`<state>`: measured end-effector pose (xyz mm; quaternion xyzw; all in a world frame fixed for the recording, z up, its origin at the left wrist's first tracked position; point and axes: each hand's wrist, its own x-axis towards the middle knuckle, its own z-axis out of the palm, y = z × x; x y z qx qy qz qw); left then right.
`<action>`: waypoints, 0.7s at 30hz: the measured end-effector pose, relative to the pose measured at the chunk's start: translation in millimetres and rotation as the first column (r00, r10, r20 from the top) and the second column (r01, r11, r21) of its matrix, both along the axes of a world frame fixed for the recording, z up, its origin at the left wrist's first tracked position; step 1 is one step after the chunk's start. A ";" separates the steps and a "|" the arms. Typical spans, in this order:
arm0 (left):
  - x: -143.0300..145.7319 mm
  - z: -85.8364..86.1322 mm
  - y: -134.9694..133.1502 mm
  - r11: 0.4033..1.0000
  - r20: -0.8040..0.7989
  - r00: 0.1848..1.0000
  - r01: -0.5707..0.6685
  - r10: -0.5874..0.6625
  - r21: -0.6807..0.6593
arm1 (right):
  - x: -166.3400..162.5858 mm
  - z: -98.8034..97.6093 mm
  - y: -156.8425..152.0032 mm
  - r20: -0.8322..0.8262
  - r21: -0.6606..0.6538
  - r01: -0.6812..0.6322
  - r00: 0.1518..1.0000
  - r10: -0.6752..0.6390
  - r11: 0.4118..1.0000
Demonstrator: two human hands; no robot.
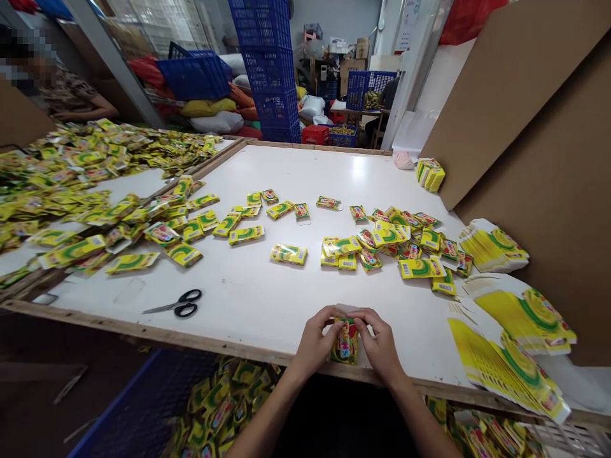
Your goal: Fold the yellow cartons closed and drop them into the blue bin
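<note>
At the table's near edge, a small yellow-green printed carton (344,346) lies between my two hands, its pale end flap (347,309) pointing away from me. My left hand (319,336) grips the carton's left side, thumb on the printed face and fingers curled behind the top. From the right, my right hand (378,336) pinches the same end in a mirrored way. Beyond them sits a loose yellow carton (289,254). A heap of similar cartons (391,235) spreads to the right of it, and more cartons (184,219) lie to the left.
Black-handled scissors (184,304) rest on the white table (258,292) at left. Stacks of flat cartons (515,366) lie along the right edge by a cardboard sheet (525,114). Below the edge is a blue crate (138,401) of cartons. Another person (71,89) sits at far left.
</note>
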<state>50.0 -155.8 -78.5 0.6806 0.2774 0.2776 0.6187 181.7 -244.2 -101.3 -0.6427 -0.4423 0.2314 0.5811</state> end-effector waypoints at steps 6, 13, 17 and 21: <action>1.9 0.9 -4.2 1.000 0.045 0.999 -0.022 0.022 -0.016 | -1.2 -0.6 -3.6 0.046 0.016 0.019 0.999 -0.019 1.000; 2.6 5.3 -5.9 0.996 -0.018 0.996 -0.090 0.090 0.020 | -3.7 6.1 -6.1 0.016 0.025 0.001 1.000 -0.001 1.000; 8.0 6.3 -6.6 0.990 -0.042 0.989 -0.140 0.140 -0.015 | -4.6 10.2 -2.1 0.000 -0.037 0.044 0.999 -0.044 0.998; 12.5 9.2 -5.5 0.985 -0.077 0.983 -0.168 0.165 -0.030 | -1.4 14.0 2.2 0.027 -0.075 0.054 0.998 -0.052 0.996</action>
